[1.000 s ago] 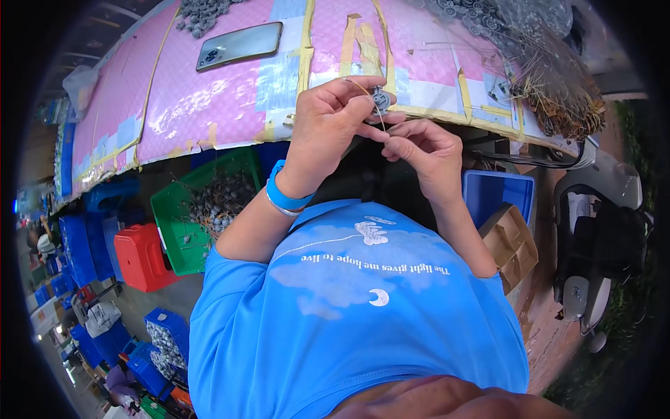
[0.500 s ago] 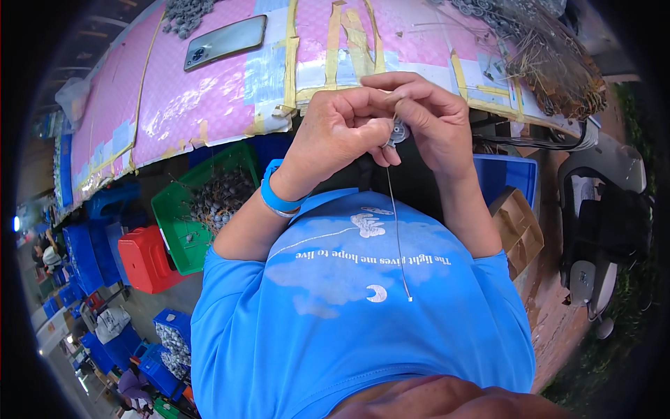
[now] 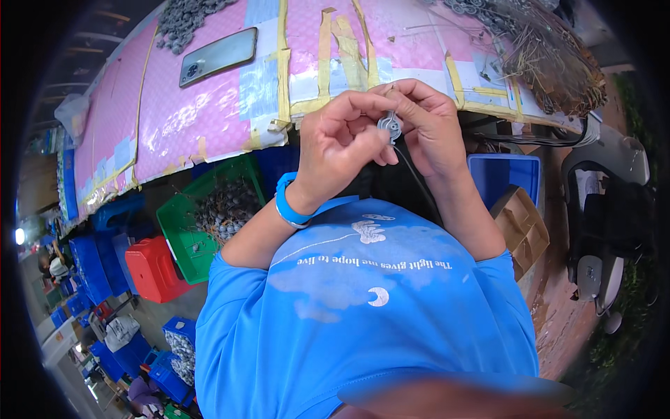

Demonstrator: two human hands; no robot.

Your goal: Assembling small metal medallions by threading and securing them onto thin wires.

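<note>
A small grey round plastic piece (image 3: 391, 127), ridged like a spool, is between my hands in front of the table edge. My left hand (image 3: 342, 133) is bent around its left side, thumb against it and blurred by motion. The thumb and index finger of my right hand (image 3: 434, 122) are pinched together just above the piece, on a thin cord that runs down to it. A dark stretch of cord (image 3: 417, 176) curves away below the piece, beside my right wrist. A blue band (image 3: 286, 199) circles my left wrist.
The pink-covered table (image 3: 209, 119) carries a phone (image 3: 218, 57), a grey pile of small parts (image 3: 185, 24) and a tangled brown bundle (image 3: 558, 70). Below stand a green bin (image 3: 183, 234) of parts, a red container (image 3: 150, 269), a blue bin (image 3: 513, 174) and a cardboard box (image 3: 523, 234).
The thin cord that hung straight down over my shirt no longer lies there; a short curve shows by my right wrist. My left fingers have loosened, and the grey piece is more exposed.
</note>
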